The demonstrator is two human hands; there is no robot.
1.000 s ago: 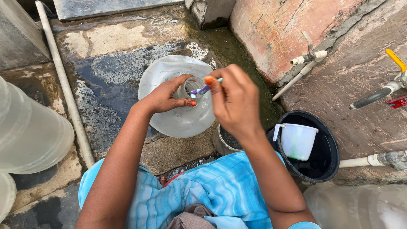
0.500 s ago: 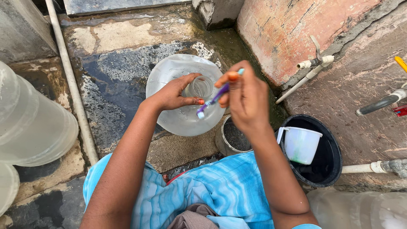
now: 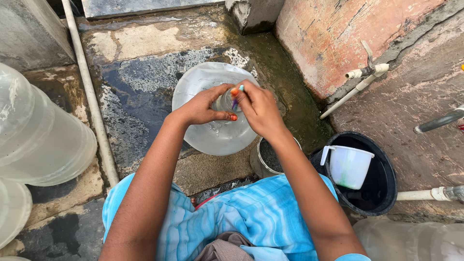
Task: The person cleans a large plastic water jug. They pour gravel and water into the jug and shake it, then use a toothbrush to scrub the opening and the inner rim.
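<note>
Nearest, a blue striped cloth (image 3: pixel 232 222) covers the person's lap, both forearms reaching out over it. Just beyond the right elbow sits a black bucket (image 3: pixel 382 193) with a white plastic mug (image 3: pixel 349 166) inside, and beside it a small metal pot (image 3: pixel 263 159) on the wet stone floor (image 3: pixel 140 92). Past those, the left hand (image 3: pixel 203 107) is wrapped around the neck of a big clear plastic water jug (image 3: pixel 212 135) standing on the floor, fingers closed on it. The right hand (image 3: pixel 261 112) pinches a small brush (image 3: pixel 236 99) with a blue and purple handle, poked down into the jug's mouth. The jug looks light and thin-walled, likely slick when wet and prone to rocking, so the neck seems the firm place to grip. To the left lie more clear jugs (image 3: pixel 43 140); farther off, a white pipe (image 3: pixel 92 96) and a tap (image 3: pixel 367 72) against the reddish wall (image 3: pixel 338 34).
</note>
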